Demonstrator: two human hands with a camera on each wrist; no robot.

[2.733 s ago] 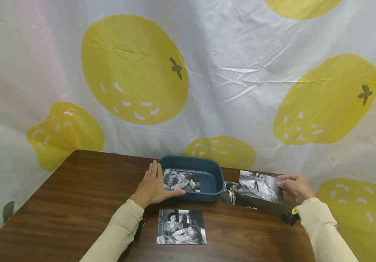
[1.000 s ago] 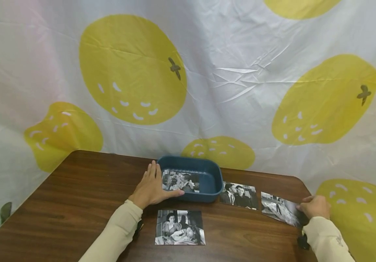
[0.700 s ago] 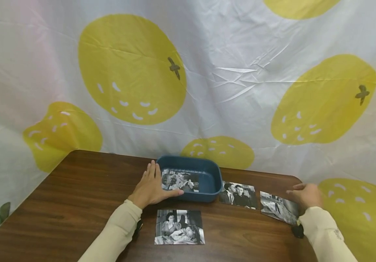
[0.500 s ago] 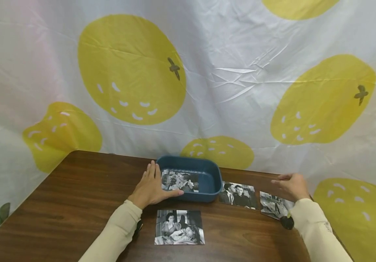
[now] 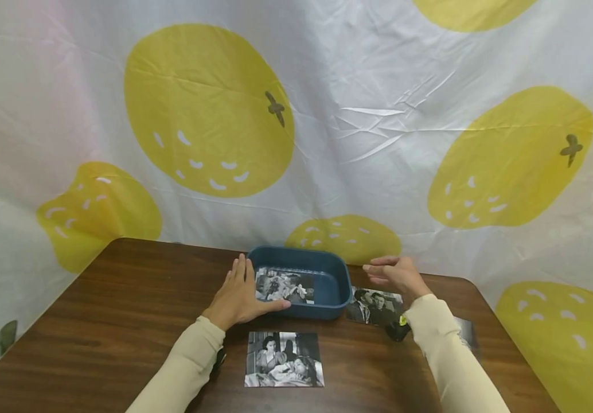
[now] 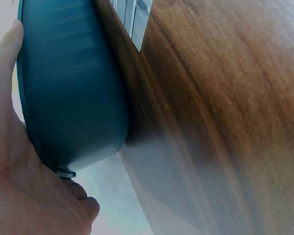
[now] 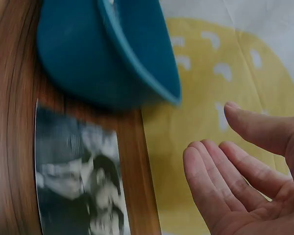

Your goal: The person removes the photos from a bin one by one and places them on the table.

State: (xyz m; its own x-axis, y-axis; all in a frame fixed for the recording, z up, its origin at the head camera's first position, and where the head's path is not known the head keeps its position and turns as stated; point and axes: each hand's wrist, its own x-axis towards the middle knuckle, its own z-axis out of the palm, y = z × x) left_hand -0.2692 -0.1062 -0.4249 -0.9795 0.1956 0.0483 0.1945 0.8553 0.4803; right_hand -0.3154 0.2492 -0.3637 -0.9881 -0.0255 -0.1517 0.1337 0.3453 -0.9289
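A blue rectangular plastic bin (image 5: 317,311) stands at the back of the table, with a black-and-white photo (image 5: 283,285) lying inside it. My left hand (image 5: 237,298) rests on its left end, fingers straight along the side and thumb on the front rim. To the right of the bin, my right hand (image 5: 400,275) hovers in the air with nothing in it. Below that hand lies a photo of two people (image 5: 374,304). Another photo (image 5: 465,330), farther right, is mostly hidden behind the right sleeve. A photo of two people, one lying down (image 5: 283,358), lies in front of the bin.
The brown wooden table (image 5: 147,321) has its back edge against a white curtain (image 5: 358,143) printed with large yellow fruit. Its right edge runs just beyond the right sleeve (image 5: 446,344). A black wrist camera (image 5: 397,331) hangs under the right wrist.
My right hand set a photo down at the far right of the table, let go, and moved left toward the bin. My left hand has stayed on the bin.
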